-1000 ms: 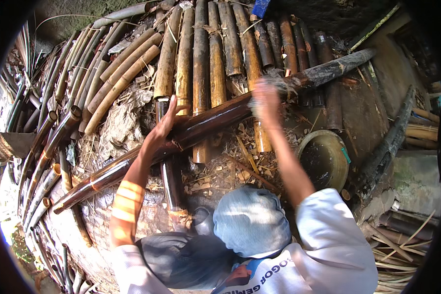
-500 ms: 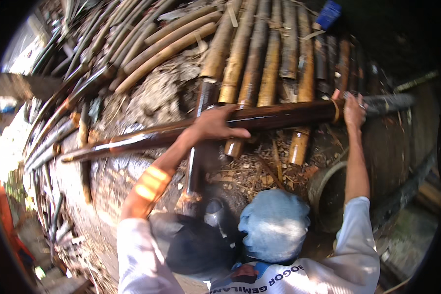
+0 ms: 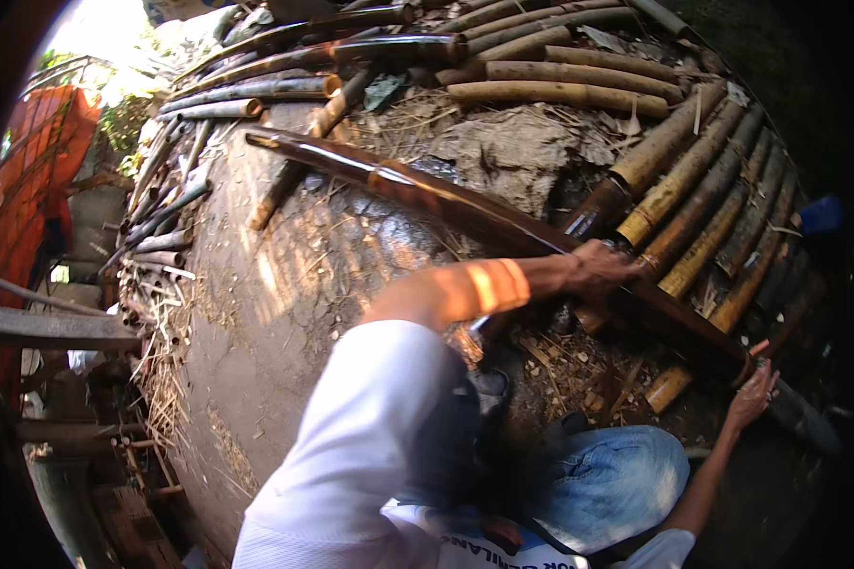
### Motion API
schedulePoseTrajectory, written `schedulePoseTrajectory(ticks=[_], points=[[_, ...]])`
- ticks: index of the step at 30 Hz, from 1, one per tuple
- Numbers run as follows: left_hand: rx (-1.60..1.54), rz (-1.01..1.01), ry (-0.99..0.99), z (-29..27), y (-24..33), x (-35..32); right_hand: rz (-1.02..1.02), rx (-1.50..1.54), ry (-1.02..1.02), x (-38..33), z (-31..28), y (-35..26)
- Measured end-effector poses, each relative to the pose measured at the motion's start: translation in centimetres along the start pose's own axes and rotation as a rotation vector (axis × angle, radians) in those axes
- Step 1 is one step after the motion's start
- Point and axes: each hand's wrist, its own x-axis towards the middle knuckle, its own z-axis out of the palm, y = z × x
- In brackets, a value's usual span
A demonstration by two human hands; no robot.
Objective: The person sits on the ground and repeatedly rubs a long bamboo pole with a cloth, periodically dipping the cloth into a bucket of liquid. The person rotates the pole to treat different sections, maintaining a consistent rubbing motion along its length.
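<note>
A long, dark, glossy bamboo pole [image 3: 484,216] slants from upper left to lower right. My left hand [image 3: 603,270] is closed over it right of its middle, the thumb underneath. At the pole's right end, my right hand [image 3: 752,391] has its fingers stretched out and apart, close to the pale ring at the end. Whether its palm touches the pole cannot be made out. A dark grey pole [image 3: 805,419] continues beyond that hand. Under the bamboo, another dark pole [image 3: 598,207] runs crosswise, partly hidden.
Yellow-brown bamboo poles [image 3: 678,194] lie side by side at the right, with curved ones [image 3: 560,95] behind. Dark glossy poles [image 3: 342,52] are stacked at the far left. A rock [image 3: 512,152], wood chips [image 3: 579,379] and an orange sheet [image 3: 43,180] also show.
The view has swung left, so the poles appear turned and farther right. My left hand keeps its hold on the bamboo pole. My right hand's fingers have loosened from around its end.
</note>
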Motion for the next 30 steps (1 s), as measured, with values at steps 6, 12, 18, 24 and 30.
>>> schedulePoseTrajectory(ticks=[6,12,18,24,30], points=[[0.157,-0.096,0.169,-0.3,-7.9,-12.0,-0.047,0.133,0.169,-0.2,2.5,7.0],[0.462,-0.34,0.261,0.9,-16.4,-25.0,-0.207,0.265,-0.046,-0.1,-4.7,-16.5],[0.407,-0.572,0.06,-0.5,-18.7,-27.3,-0.529,0.655,-0.289,-2.0,-11.9,-40.7],[0.148,-0.282,0.532,2.0,-15.2,-22.5,-0.593,0.536,-0.226,-1.4,-8.8,-35.7],[0.186,-0.23,0.774,3.0,-16.0,-20.4,0.059,-0.08,-0.419,6.7,-8.2,-14.6]])
